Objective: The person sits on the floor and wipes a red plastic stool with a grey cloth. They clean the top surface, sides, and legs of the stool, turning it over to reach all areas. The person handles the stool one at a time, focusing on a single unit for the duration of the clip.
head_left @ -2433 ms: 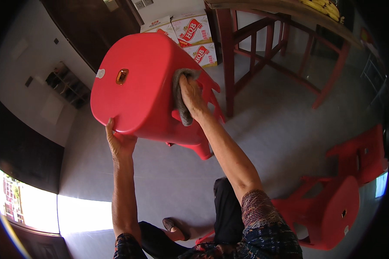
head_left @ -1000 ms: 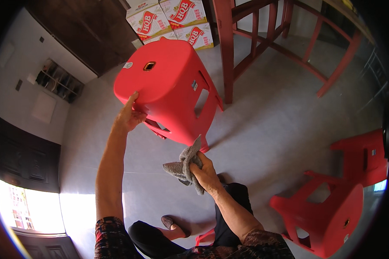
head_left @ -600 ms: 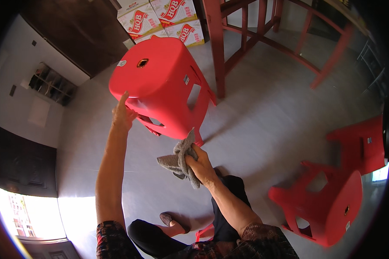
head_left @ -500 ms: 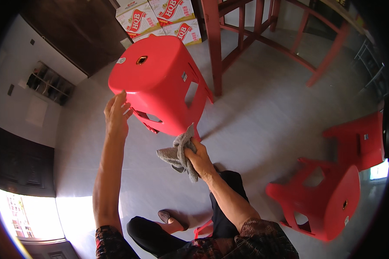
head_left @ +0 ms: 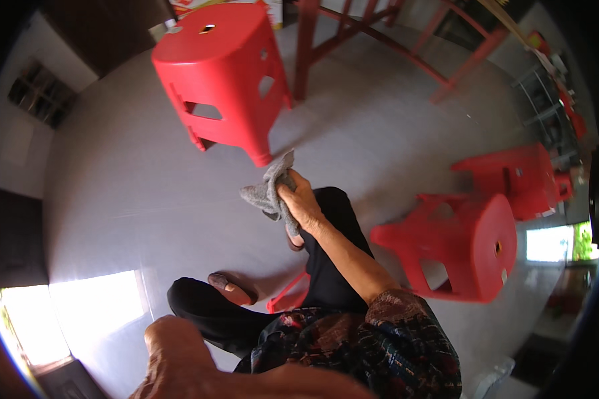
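My right hand (head_left: 301,201) is closed round a crumpled grey cloth (head_left: 271,193), held above my right knee. In front of me an upright red plastic stool (head_left: 226,73) stands on the floor, with a gap between it and the cloth. My left hand (head_left: 173,342) is raised close to the camera at the lower edge, large and partly cut off. Its fingers cannot be made out, and nothing shows in it.
To the right, a red stool (head_left: 462,246) lies on its side, with another red stool (head_left: 512,179) behind it. A red wooden frame (head_left: 373,40) stands at the back beside printed cartons (head_left: 275,13). Bright light falls through a doorway (head_left: 33,326) at lower left.
My left hand has left the upright stool's edge and come up close to the camera. The view has shifted; the right hand still holds the cloth.
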A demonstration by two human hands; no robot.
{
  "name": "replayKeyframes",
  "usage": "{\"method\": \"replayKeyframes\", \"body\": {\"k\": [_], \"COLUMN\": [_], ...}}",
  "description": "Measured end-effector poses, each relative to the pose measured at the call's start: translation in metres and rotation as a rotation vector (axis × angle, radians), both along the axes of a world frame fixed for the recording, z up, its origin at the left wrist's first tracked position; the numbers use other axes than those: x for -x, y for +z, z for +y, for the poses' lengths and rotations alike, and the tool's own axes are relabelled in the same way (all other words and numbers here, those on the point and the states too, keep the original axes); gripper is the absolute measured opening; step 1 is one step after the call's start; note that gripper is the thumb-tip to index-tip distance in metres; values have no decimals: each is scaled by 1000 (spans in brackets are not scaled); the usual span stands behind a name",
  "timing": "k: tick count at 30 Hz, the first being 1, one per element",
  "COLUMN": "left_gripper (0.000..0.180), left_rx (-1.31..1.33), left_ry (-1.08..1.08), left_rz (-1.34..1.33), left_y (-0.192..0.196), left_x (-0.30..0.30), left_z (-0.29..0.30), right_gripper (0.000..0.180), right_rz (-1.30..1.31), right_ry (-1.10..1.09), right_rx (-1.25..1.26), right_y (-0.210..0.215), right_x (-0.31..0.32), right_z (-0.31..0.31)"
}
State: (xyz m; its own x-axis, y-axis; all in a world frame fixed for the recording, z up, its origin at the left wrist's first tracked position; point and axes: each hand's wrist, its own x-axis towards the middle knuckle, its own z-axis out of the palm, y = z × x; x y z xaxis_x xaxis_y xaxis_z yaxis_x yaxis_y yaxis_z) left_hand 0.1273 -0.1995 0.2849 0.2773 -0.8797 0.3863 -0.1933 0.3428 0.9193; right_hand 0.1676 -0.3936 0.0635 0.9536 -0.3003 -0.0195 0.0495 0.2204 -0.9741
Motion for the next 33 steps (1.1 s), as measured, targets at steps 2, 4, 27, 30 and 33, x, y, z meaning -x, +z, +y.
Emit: {"method": "replayKeyframes", "body": {"k": [2, 4, 27, 30, 33], "left_gripper": [37, 38, 23, 23, 26], "left_rx": [98, 215, 161, 249, 479], "left_ry": [-61, -132, -75, -231, -246], "left_rz": [72, 183, -519, -437, -338], "left_y": [9, 12, 72, 66, 38], "left_x": [-25, -42, 7, 10, 28], "left_z": [2, 4, -84, -112, -129], "right_gripper": [22, 21, 31, 28, 32], "right_rz": [102, 151, 932, 1110, 1442], "right_ry": [2, 9, -772, -849, -1158], "right_rx": [29, 42, 1621, 1628, 1467], "right_y": [31, 53, 68, 56, 63], "right_x": [0, 11, 295, 363, 371], "right_z": [5, 8, -271, -327, -357]}}
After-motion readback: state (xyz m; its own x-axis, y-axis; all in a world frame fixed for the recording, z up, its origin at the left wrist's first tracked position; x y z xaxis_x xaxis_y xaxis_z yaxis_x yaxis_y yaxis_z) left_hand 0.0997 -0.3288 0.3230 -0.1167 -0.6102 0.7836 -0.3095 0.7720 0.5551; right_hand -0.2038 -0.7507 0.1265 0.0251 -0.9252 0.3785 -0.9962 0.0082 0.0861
